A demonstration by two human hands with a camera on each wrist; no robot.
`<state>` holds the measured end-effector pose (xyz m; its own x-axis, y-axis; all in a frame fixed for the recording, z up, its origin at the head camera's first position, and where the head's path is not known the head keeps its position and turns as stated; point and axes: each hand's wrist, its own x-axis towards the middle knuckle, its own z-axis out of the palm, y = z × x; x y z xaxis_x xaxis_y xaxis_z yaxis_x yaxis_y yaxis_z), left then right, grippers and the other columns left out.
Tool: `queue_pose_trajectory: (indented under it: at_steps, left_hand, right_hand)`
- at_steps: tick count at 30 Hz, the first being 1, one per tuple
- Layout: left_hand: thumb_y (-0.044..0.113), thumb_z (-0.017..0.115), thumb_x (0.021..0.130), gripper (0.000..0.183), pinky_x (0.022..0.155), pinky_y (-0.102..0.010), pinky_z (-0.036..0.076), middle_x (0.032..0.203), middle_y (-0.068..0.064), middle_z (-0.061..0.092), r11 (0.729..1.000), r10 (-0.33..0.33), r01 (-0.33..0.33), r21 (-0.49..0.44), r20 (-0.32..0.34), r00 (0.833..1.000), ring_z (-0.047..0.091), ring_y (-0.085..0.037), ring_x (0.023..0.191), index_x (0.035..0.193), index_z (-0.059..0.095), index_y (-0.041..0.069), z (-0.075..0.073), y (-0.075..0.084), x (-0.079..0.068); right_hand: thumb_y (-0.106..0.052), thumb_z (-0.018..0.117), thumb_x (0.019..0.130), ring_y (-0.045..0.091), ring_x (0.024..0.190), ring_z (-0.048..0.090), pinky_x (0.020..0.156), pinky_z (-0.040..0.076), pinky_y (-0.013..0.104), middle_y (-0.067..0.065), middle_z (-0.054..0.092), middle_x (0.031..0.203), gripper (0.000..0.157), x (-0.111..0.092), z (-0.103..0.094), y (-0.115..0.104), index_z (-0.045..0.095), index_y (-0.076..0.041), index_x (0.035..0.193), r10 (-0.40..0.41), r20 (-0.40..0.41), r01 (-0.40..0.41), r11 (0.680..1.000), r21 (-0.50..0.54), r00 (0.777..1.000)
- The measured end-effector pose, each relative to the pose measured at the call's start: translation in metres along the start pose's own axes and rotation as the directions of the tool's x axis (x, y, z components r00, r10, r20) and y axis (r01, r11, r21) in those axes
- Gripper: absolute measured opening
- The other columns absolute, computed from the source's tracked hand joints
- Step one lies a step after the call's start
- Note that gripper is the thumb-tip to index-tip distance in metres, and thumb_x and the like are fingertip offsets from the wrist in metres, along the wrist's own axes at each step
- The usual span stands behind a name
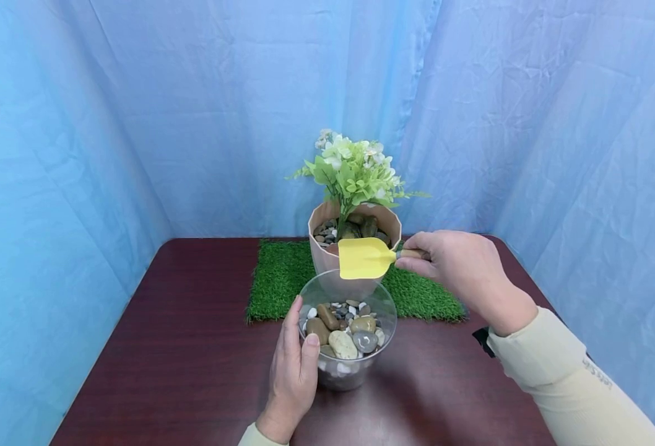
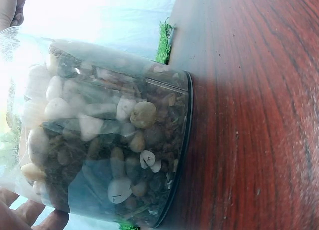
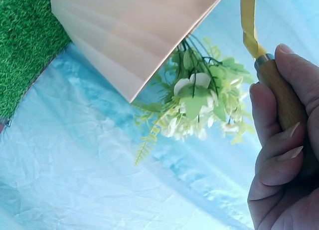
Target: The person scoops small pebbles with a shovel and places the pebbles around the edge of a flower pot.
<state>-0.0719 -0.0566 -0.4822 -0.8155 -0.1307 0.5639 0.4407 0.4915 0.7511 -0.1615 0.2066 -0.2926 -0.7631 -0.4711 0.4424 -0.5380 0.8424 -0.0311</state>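
Observation:
My right hand (image 1: pixel 461 266) grips the wooden handle (image 3: pixel 281 93) of a small yellow garden trowel (image 1: pixel 365 257). Its blade shows bare, overlapping the front rim of a pale pink flowerpot (image 1: pixel 327 263) and the far rim of a clear plastic container (image 1: pixel 389 310) in the head view. That container stands on the table, holding pebbles and larger stones (image 1: pixel 343 344). My left hand (image 1: pixel 293 371) holds it at its left side, thumb by the rim; several fingertips (image 2: pixel 54 221) lie along the wall. A plant with white flowers (image 1: pixel 355 170) rises from the pot among stones.
Under the pot lies a green artificial grass mat (image 1: pixel 277 279) at the back of the dark red-brown wooden table (image 1: pixel 194 347). Blue curtains (image 1: pixel 249 111) surround the table at the back and sides.

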Motion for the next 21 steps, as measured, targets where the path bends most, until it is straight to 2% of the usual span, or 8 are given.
queue_pose_trajectory:
  at_steps: [3, 10, 17, 21]
  left_hand:
    - [0.010, 0.050, 0.105, 0.063, 0.122, -0.017, 0.024, 0.165, -0.011, 0.040, 1.000, 0.003, -0.003, -0.002, 0.002, 1.000, 0.042, -0.027, 0.149, 0.165, 0.030, 0.011, 0.000, 0.000, 0.000]
    - [0.010, 0.051, 0.105, 0.063, 0.122, -0.017, 0.024, 0.166, -0.009, 0.039, 1.000, 0.003, -0.003, -0.010, 0.004, 1.000, 0.042, -0.027, 0.149, 0.165, 0.030, 0.012, 0.001, -0.001, 0.000]
    - [0.010, 0.051, 0.105, 0.064, 0.122, -0.017, 0.024, 0.166, -0.008, 0.039, 1.000, -0.003, 0.003, -0.013, 0.005, 1.000, 0.042, -0.027, 0.149, 0.165, 0.030, 0.012, 0.000, 0.000, 0.001]
    - [0.010, 0.051, 0.105, 0.063, 0.122, -0.017, 0.024, 0.166, -0.009, 0.040, 1.000, 0.000, 0.000, -0.016, 0.003, 1.000, 0.042, -0.027, 0.149, 0.164, 0.031, 0.011, 0.000, 0.000, 0.001]
  right_hand:
    - [-0.042, 0.085, 0.085, 0.001, 0.064, 0.064, 0.047, 0.044, 0.028, -0.019, 0.072, 0.076, 0.016, -0.004, 0.001, -0.004, 0.075, -0.030, 0.088, -0.034, -0.024, 0.034, 0.999, 0.000, 0.999]
    - [-0.037, 0.087, 0.084, -0.004, 0.056, 0.043, 0.046, 0.036, 0.023, -0.023, 0.050, 0.064, 0.020, -0.009, 0.002, -0.011, 0.068, -0.034, 0.078, -0.090, -0.009, 0.090, 0.996, -0.010, 0.996]
    - [-0.038, 0.088, 0.082, -0.004, 0.058, 0.052, 0.045, 0.040, 0.025, -0.024, 0.061, 0.069, 0.015, -0.012, 0.004, -0.018, 0.074, -0.036, 0.082, -0.101, 0.047, 0.103, 0.994, -0.036, 0.994]
    - [-0.037, 0.090, 0.079, -0.003, 0.058, 0.053, 0.045, 0.041, 0.025, -0.023, 0.064, 0.070, 0.016, -0.013, 0.007, -0.020, 0.075, -0.036, 0.082, -0.117, 0.061, 0.120, 0.992, -0.037, 0.991]
